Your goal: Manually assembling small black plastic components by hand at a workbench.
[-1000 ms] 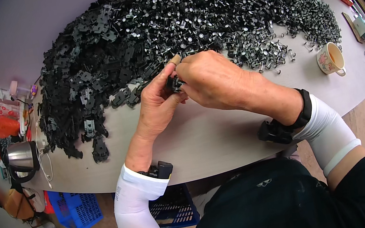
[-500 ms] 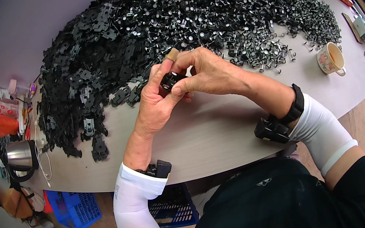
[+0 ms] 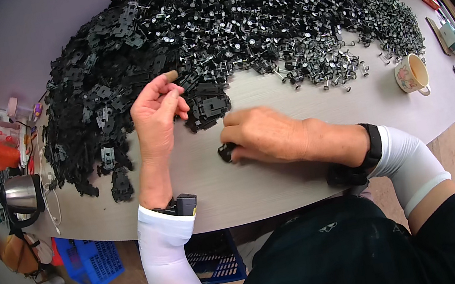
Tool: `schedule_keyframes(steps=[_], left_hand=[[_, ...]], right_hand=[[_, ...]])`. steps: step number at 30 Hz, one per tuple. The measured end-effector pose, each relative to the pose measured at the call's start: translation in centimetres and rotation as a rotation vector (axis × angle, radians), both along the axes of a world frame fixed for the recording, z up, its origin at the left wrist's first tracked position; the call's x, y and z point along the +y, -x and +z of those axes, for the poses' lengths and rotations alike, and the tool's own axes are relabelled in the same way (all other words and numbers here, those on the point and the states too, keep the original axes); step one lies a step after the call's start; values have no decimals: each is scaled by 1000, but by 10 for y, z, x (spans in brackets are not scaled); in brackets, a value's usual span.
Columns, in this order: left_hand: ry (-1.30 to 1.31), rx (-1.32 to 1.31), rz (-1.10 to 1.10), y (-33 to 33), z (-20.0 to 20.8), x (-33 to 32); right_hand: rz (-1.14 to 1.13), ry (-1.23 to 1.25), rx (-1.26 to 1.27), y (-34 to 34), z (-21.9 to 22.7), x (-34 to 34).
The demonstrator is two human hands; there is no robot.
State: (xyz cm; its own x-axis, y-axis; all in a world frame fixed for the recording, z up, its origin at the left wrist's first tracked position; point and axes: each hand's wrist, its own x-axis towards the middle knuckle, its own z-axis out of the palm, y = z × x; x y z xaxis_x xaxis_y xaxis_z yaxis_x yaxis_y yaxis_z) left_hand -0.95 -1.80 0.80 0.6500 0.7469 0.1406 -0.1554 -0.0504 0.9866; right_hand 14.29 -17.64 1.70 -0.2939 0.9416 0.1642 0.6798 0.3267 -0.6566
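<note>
**Sorting small black parts at a long table**

Pressing a small black part (image 3: 225,152) against the table (image 3: 235,189), the right hand (image 3: 265,134) lies knuckles up with its fingers curled over the piece; only the piece's left end shows, so how firmly the fingers are clamped on it cannot be told. The left hand (image 3: 156,116) is raised at about ten o'clock from the right one, well apart from it, fingers loosely spread and empty as far as can be seen, its fingertips right at the edge of the heap of flat black plates (image 3: 106,102).

That heap fills the table from nine to eleven o'clock. From twelve to two o'clock it runs into a larger heap of black pieces with silver round caps (image 3: 279,19), some scattered loose toward the front edge. A few plates (image 3: 207,109) lie just above the right hand.

Judging how far along the work is: both heaps look very large, and only the single part under the right hand is set apart from them, so most of the work seems left to do. No finished batch shows.

A flowered cup (image 3: 412,74) stands at three o'clock, a metal kettle (image 3: 21,197) at nine o'clock, and a blue crate (image 3: 94,260) below the table.
</note>
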Motion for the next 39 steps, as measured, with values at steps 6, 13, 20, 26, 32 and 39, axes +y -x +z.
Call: schedule_keyframes(steps=[6, 13, 20, 26, 32, 39], left_hand=[[-609, 474, -177, -6, 19, -8], [-1086, 674, -189, -21, 19, -9], [-984, 463, -132, -15, 23, -7], [-304, 276, -148, -13, 21, -16], [96, 218, -213, -12, 9, -22], [157, 216, -242, -11, 5, -22]], right_hand=[[146, -52, -90, 31, -12, -8], [249, -162, 208, 14, -13, -13], [-442, -206, -455, -85, 19, -23], [-418, -133, -600, -78, 11, -12], [-375, -273, -415, -83, 12, -16], [-389, -139, -574, -87, 6, -12]])
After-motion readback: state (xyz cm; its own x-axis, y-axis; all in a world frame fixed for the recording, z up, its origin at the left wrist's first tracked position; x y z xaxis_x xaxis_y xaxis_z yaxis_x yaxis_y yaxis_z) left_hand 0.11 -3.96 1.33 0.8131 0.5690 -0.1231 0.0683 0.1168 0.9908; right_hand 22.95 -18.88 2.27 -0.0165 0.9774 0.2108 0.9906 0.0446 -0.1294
